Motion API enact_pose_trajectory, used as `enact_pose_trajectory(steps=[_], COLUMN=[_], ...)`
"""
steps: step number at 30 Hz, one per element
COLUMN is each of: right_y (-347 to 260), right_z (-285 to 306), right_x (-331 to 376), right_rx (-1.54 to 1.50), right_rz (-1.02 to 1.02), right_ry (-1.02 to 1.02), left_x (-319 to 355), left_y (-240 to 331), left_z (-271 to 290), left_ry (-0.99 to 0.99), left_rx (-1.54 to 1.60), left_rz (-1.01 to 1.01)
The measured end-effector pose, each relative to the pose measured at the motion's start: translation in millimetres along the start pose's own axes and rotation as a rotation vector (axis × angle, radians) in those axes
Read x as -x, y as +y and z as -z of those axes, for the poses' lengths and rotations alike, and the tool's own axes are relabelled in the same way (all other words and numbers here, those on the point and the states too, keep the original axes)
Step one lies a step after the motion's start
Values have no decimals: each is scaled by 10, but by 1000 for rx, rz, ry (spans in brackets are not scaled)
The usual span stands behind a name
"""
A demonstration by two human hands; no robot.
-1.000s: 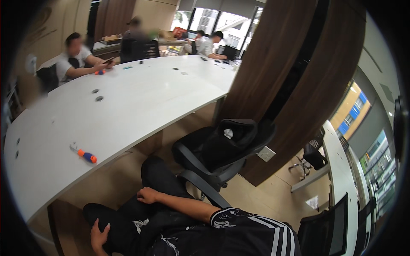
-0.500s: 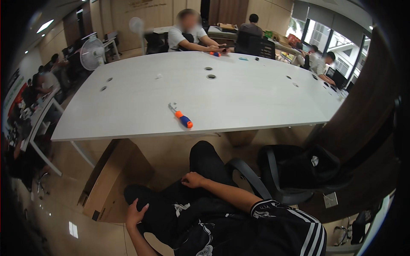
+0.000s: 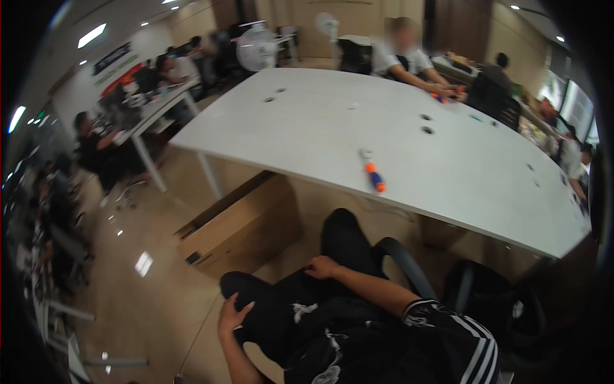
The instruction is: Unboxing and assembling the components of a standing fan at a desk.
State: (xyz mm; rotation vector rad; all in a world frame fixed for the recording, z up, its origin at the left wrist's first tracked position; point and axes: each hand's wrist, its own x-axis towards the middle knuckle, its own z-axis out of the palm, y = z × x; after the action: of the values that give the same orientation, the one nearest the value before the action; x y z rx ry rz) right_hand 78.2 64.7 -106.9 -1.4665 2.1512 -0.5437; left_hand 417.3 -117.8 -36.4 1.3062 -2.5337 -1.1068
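Resting on one knee (image 3: pixel 240 281), left grip (image 3: pixel 234 315) is spread, nothing visible in it; right grip (image 3: pixel 322 267) is half-curled, can't tell what's inside. Right's nearer the orange-and-blue tool (image 3: pixel 374 174), ahead on the white surface (image 3: pixel 307 131), handle (image 3: pixel 376 182) end closest.

Single view, I note: left head-worn fisheye of the seated wearer (image 3: pixel 396 336), facing forward and down. Black trousers (image 3: pixel 265 310) lie close below, the white table (image 3: pixel 307 131) just ahead, a panelled wall (image 3: pixel 362 20) far off; straight edges bow toward the rim.
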Motion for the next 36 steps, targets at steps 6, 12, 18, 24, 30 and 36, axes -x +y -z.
enact_pose_trajectory(steps=[6,12,18,24,30,36], right_y=[-53,26,808,1635,1559,1374], right_z=[-99,61,-67,-151,152,330], right_x=[-545,-1451,-2906,-3787,-3997,-3976], right_rx=[-91,-149,-269,-433,-376,-372], right_rz=[-9,-51,-450,-771,-602,-490], right_ry=[-49,166,643,920,767,630], left_x=[284,536,534,-645,-2099,-2733], left_y=[-124,-323,-700,-1508,-1933,-1934], left_z=[59,45,46,391,865,972], left_ry=[96,307,533,844,874,750], left_rx=[85,245,404,266,300,469], left_rz=[210,371,421,418,575,624])
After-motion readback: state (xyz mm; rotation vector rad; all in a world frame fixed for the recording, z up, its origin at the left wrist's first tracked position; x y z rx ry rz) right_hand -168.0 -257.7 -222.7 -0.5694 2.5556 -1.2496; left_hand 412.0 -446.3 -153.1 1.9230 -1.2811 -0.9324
